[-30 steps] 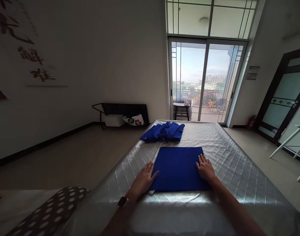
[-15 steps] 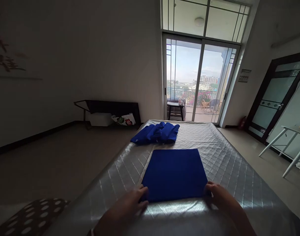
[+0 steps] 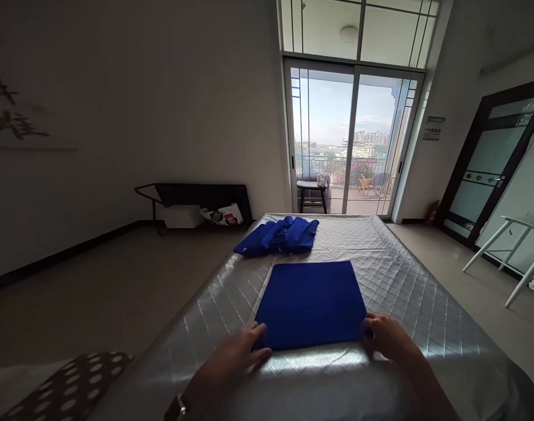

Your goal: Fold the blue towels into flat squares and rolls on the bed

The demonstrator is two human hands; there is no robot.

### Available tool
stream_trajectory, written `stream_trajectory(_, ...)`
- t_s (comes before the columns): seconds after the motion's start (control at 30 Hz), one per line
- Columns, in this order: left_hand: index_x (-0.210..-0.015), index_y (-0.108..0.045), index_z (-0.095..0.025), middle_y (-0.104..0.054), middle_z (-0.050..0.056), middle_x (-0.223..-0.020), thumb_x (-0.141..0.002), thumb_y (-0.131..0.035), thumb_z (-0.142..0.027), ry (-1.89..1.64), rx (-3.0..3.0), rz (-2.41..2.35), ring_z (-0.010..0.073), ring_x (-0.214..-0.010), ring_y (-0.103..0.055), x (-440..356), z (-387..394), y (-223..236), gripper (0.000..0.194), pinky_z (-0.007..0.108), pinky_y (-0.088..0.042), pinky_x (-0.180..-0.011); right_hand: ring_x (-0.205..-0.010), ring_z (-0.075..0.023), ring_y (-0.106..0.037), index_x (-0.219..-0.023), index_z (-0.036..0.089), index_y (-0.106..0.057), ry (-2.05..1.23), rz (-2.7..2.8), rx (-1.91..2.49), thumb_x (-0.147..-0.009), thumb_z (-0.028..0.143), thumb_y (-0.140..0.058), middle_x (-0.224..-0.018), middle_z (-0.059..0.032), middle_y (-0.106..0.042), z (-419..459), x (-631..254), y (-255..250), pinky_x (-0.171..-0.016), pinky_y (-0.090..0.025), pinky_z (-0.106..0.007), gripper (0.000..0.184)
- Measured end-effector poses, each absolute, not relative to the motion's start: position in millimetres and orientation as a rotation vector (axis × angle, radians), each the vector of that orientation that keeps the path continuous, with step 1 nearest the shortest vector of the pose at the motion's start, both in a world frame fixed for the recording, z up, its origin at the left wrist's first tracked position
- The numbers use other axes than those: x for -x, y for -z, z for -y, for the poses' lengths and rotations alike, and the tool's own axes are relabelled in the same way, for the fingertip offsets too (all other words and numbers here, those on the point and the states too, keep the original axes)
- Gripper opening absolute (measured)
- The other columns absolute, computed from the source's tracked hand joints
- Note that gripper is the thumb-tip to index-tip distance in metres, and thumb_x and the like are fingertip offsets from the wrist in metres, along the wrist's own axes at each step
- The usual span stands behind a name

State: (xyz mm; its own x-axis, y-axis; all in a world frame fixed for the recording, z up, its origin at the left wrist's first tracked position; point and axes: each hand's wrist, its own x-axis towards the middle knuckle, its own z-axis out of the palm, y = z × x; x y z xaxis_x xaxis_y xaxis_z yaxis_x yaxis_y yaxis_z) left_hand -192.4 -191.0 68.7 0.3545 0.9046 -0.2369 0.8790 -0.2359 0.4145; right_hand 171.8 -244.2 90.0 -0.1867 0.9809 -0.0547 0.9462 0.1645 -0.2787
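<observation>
A folded blue cloth (image 3: 313, 304), smooth and nearly square, lies flat on the silver quilted cover (image 3: 407, 304) in front of me. At its near left corner, my left hand (image 3: 238, 354) is closed with thumb and fingers around the edge. My right hand (image 3: 386, 338) pinches the near right corner, its fingers bent and partly in shadow. Beyond the folded piece, toward the far left of the cover, sits a rumpled pile of blue cloth (image 3: 278, 237) in loose overlapping folds.
Brown polka-dot fabric (image 3: 74, 383) lies at the lower left. A black bench-like frame (image 3: 201, 193) with a white box (image 3: 181, 216) stands by the wall. A white-legged table (image 3: 530, 222) is at the right. Sliding glass doors (image 3: 322, 128) stand behind the cover.
Both hands have moved from lying flat on the sides of the folded cloth to its near corners, where the fingers have closed. The view has turned slightly right.
</observation>
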Motion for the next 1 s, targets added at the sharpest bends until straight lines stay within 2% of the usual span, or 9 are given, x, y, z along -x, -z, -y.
stream_trajectory(0.13,-0.098,-0.062,-0.024,-0.066,0.005,-0.111,-0.083,-0.055,-0.045,-0.063,-2.198,-1.546,0.0220,-0.098,-0.063,193.6,189.9,-63.4,0.026,0.033,-0.046,-0.084,-0.089,-0.0191,-0.071,-0.086,0.023,-0.073,-0.256,2.281,1.872,-0.086,0.009,-0.054,-0.098,-0.0033,-0.075,243.8,-174.0,-89.3,-0.078,-0.049,-0.026,0.024)
stream_trajectory(0.3,-0.105,-0.063,-0.024,-0.065,0.008,-0.117,-0.083,-0.060,-0.043,-0.004,-2.306,-1.634,0.0253,-0.104,-0.064,190.1,192.3,-61.4,0.030,0.036,-0.047,-0.088,-0.091,-0.0185,-0.071,-0.089,0.024,-0.068,-0.021,2.194,1.755,-0.089,0.010,-0.053,-0.096,-0.0023,-0.074,241.7,-176.0,-83.1,-0.074,-0.051,-0.025,0.021)
stream_trajectory(0.43,-0.107,-0.065,-0.022,-0.067,0.010,-0.115,-0.092,-0.045,-0.024,0.027,-2.407,-1.680,0.0236,-0.102,-0.066,177.4,197.9,-63.0,0.025,0.036,-0.049,-0.087,-0.089,-0.0179,-0.071,-0.091,0.024,-0.066,0.187,2.124,1.603,-0.089,0.010,-0.055,-0.097,-0.0028,-0.074,239.8,-177.7,-77.1,-0.074,-0.053,-0.025,0.017)
stream_trajectory(0.57,-0.110,-0.066,-0.020,-0.070,0.010,-0.112,-0.084,-0.042,-0.005,0.150,-2.445,-1.781,0.0234,-0.105,-0.067,164.5,203.7,-74.0,0.038,0.036,-0.049,-0.089,-0.090,-0.0181,-0.072,-0.093,0.024,-0.065,0.315,2.075,1.488,-0.089,0.010,-0.056,-0.097,-0.0034,-0.074,237.6,-181.2,-72.2,-0.070,-0.056,-0.024,0.017)
stream_trajectory(0.67,-0.113,-0.066,-0.021,-0.072,0.008,-0.108,-0.083,-0.043,-0.002,0.164,-2.474,-1.837,0.0220,-0.099,-0.069,167.9,204.9,-80.4,0.042,0.034,-0.051,-0.085,-0.087,-0.0171,-0.073,-0.096,0.024,-0.064,0.327,2.052,1.417,-0.091,0.011,-0.053,-0.101,-0.0043,-0.074,236.4,-184.4,-70.5,-0.063,-0.057,-0.022,0.018)
stream_trajectory(0.77,-0.110,-0.066,-0.023,-0.074,0.005,-0.097,-0.088,-0.044,-0.007,-0.057,-2.584,-1.899,0.0203,-0.085,-0.072,183.6,201.4,-77.2,0.035,0.030,-0.052,-0.073,-0.083,-0.0163,-0.074,-0.100,0.024,-0.064,0.286,2.029,1.304,-0.094,0.012,-0.051,-0.103,-0.0046,-0.074,236.9,-187.3,-73.2,-0.064,-0.060,-0.023,0.019)
stream_trajectory(0.87,-0.101,-0.068,-0.021,-0.073,0.005,-0.085,-0.094,-0.041,-0.015,-0.595,-2.832,-1.909,0.0201,-0.075,-0.071,199.7,196.1,-71.7,0.028,0.029,-0.051,-0.065,-0.082,-0.0162,-0.075,-0.104,0.025,-0.063,0.250,1.986,1.190,-0.096,0.015,-0.049,-0.100,-0.0034,-0.074,240.0,-189.6,-81.4,-0.070,-0.062,-0.026,0.019)
stream_trajectory(0.93,-0.100,-0.068,-0.021,-0.072,0.005,-0.084,-0.097,-0.041,-0.018,-0.955,-3.010,-1.813,0.0196,-0.073,-0.070,204.9,194.5,-72.9,0.027,0.030,-0.051,-0.067,-0.080,-0.0158,-0.075,-0.106,0.026,-0.063,0.247,1.952,1.143,-0.098,0.017,-0.049,-0.097,-0.0023,-0.074,243.8,-191.4,-88.4,-0.070,-0.063,-0.026,0.018)
stream_trajectory(1.0,-0.105,-0.067,-0.021,-0.072,0.004,-0.087,-0.098,-0.042,-0.018,-1.173,-3.165,-1.667,0.0188,-0.077,-0.069,205.4,194.7,-78.4,0.026,0.031,-0.051,-0.072,-0.080,-0.0156,-0.075,-0.109,0.026,-0.063,0.247,1.933,1.116,-0.099,0.020,-0.051,-0.097,-0.0022,-0.074,248.8,-193.7,-95.7,-0.070,-0.064,-0.026,0.017)
